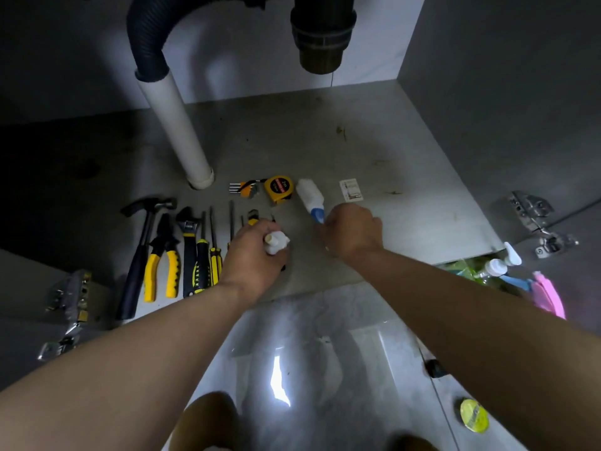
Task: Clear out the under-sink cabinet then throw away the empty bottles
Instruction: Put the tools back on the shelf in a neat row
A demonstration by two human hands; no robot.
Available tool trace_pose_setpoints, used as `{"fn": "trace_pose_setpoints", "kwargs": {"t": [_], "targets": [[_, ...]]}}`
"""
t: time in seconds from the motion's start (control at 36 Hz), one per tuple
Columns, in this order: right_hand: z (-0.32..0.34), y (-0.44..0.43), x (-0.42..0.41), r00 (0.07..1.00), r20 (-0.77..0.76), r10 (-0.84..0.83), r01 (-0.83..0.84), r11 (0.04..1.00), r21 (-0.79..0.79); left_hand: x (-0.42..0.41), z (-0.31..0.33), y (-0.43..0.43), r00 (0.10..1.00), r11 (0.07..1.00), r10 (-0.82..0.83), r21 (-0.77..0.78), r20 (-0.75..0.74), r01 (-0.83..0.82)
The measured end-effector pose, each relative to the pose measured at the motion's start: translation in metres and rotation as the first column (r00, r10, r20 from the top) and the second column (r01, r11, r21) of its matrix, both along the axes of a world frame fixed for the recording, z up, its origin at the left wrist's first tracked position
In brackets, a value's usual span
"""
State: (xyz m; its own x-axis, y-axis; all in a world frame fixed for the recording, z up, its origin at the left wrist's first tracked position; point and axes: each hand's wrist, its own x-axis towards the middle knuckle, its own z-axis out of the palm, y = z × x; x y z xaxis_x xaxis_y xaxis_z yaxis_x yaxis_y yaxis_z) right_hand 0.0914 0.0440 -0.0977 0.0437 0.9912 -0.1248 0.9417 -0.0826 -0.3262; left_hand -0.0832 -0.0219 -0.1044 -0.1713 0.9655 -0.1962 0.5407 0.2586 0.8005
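Note:
My left hand grips a small white plastic piece just above the cabinet floor, over a row of tools. My right hand holds the blue handle of a white fluffy brush that lies on the cabinet floor. Several bottles with white and blue tops stand on the room floor at the right, below the cabinet's front edge.
A hammer, yellow pliers, a wrench and screwdrivers lie in a row at the left. Hex keys, a yellow tape measure and a small card lie behind. A white drain pipe rises at the back. A pink cloth sits at the right.

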Motion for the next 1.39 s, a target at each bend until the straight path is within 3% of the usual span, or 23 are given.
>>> {"fn": "trace_pose_setpoints", "kwargs": {"t": [0.06, 0.11, 0.28, 0.42, 0.47, 0.53, 0.58, 0.69, 0.92, 1.08, 1.19, 1.28, 1.33, 1.39], "targets": [[0.005, 0.002, 0.019, 0.990, -0.118, -0.074, 0.076, 0.997, 0.007, 0.002, 0.001, 0.001, 1.000, 1.000, 0.006, 0.000, 0.007, -0.006], [0.007, 0.003, 0.041, 0.979, -0.139, -0.148, 0.149, 0.989, 0.002, 0.004, 0.001, 0.002, 1.000, 1.000, 0.005, -0.003, 0.008, -0.005], [-0.008, -0.003, 0.086, 0.975, 0.069, -0.212, 0.218, 0.970, -0.104, 0.011, 0.002, 0.001, 0.999, 0.999, -0.048, -0.004, 0.011, 0.048], [-0.014, -0.010, 0.091, 0.977, 0.116, -0.181, 0.194, 0.974, -0.113, 0.013, 0.004, -0.002, 0.998, 0.998, -0.065, -0.007, 0.015, 0.065], [-0.013, -0.013, 0.085, 0.989, 0.022, -0.145, 0.144, 0.989, 0.016, 0.013, 0.004, -0.002, 0.998, 0.998, -0.067, -0.011, 0.023, 0.067], [-0.012, -0.015, 0.075, 0.983, -0.179, -0.040, 0.061, 0.992, 0.112, 0.012, 0.005, -0.002, 0.998, 0.998, -0.070, -0.006, 0.009, 0.070], [-0.011, -0.016, 0.063, 0.954, -0.278, 0.110, -0.096, 0.993, 0.066, 0.011, 0.006, -0.003, 0.998, 0.998, -0.066, 0.007, 0.007, 0.066], [-0.020, -0.016, 0.042, 0.921, -0.246, 0.300, -0.326, 0.943, -0.072, 0.011, 0.008, -0.005, 0.998, 0.999, -0.036, 0.026, 0.053, 0.034], [-0.020, 0.023, 0.000, 0.945, -0.244, 0.216, -0.212, 0.976, 0.044, 0.002, -0.002, -0.003, 0.997, 0.999, -0.049, -0.017, 0.065, 0.050], [-0.022, 0.052, -0.019, 0.959, -0.234, 0.161, -0.159, 0.987, 0.029, -0.005, -0.007, -0.006, 0.996, 0.998, -0.063, -0.020, 0.062, 0.065], [-0.025, 0.048, -0.023, 0.938, -0.331, 0.106, -0.106, 0.994, 0.018, -0.006, -0.005, -0.007, 0.997, 0.999, -0.033, -0.016, 0.076, 0.035], [-0.027, 0.022, -0.020, 0.907, -0.412, 0.093, -0.034, 0.988, 0.149, -0.007, -0.003, -0.006, 0.997, 1.000, -0.025, -0.012, 0.069, 0.026], [-0.025, 0.002, -0.020, 0.865, -0.470, 0.174, -0.112, 0.981, 0.158, -0.007, 0.000, -0.004, 0.998, 0.999, -0.038, -0.001, 0.049, 0.038], [-0.021, -0.015, -0.021, 0.782, -0.562, 0.269, -0.310, 0.951, 0.024, -0.004, 0.001, -0.003, 0.998, 0.999, -0.051, 0.013, 0.029, 0.050]]}}
